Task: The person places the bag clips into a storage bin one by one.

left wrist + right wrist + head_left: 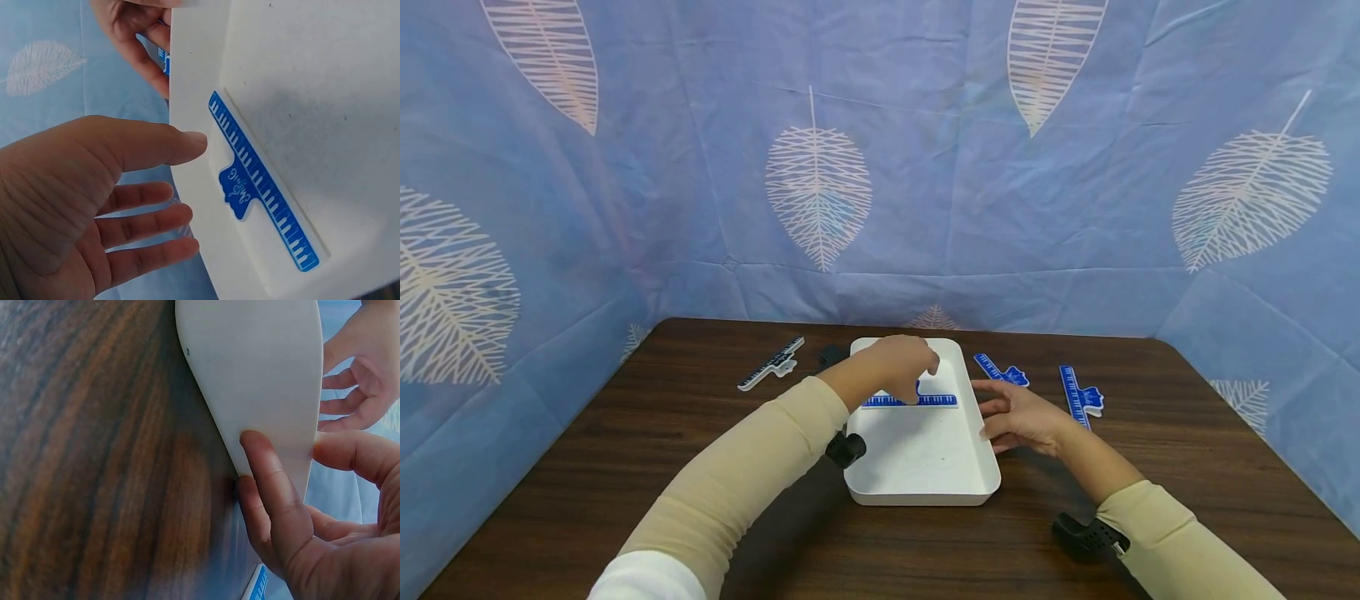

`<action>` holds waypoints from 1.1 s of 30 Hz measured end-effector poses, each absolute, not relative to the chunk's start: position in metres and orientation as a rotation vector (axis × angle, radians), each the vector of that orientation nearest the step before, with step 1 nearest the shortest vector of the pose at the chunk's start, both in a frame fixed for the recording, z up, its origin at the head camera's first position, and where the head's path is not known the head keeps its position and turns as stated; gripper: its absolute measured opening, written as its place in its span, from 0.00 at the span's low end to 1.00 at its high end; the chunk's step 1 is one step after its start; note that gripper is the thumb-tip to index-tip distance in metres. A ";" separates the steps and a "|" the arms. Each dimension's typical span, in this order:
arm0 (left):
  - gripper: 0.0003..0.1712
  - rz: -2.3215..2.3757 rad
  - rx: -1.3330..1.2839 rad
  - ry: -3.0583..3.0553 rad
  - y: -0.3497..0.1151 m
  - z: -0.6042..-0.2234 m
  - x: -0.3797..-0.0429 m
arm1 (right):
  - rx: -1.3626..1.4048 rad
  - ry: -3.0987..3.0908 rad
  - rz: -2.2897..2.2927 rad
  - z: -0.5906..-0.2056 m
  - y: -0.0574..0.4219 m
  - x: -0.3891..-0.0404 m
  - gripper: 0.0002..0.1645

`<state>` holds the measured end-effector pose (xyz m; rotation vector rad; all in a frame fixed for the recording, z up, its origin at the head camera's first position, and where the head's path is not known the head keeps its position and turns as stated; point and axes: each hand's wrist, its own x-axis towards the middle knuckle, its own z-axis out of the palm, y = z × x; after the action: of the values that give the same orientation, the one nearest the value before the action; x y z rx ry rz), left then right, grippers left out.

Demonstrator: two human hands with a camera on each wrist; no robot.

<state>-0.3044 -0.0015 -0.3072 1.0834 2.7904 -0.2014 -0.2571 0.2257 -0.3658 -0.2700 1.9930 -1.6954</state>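
A white tray (925,467) lies on the table. Inside it, toward the far end, is a blue piano-keyboard clip (265,181) with white keys and lettering on its tab. My left hand (904,367) hovers over the tray above this clip, holding nothing; its thumb and fingers are extended and spread in the left wrist view. With its fingers against the outer right wall and its thumb tip at the rim, my right hand (1022,418) touches the tray. Fingertips (256,440) rest on that wall in the right wrist view.
Right of the tray lie two more blue keyboard clips, a farther clip (1000,369) and a nearer clip (1081,396). A black-and-white keyboard clip (772,364) lies to the left. A dark object (832,357) sits by the tray's far left corner. Blue leaf-patterned cloth (925,208) hangs behind the table.
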 end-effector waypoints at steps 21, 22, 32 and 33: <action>0.25 -0.082 1.227 2.912 -0.040 -0.295 -0.289 | -0.260 2.009 -1.697 -0.365 0.224 -0.256 0.57; 0.25 -0.072 1.225 2.918 -0.042 -0.295 -0.289 | -0.261 2.010 -1.695 -0.365 0.224 -0.256 0.57; 0.23 -0.060 1.260 2.971 -0.067 -0.290 -0.289 | -0.255 2.010 -1.694 -0.366 0.223 -0.256 0.57; 0.22 -0.047 1.267 2.977 -0.070 -0.290 -0.289 | -0.256 2.011 -1.694 -0.366 0.223 -0.257 0.57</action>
<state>-0.2890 -0.0697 -0.2904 1.2671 2.9768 -0.0470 -0.2565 0.2231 -0.3659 -0.2560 2.0114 -1.6938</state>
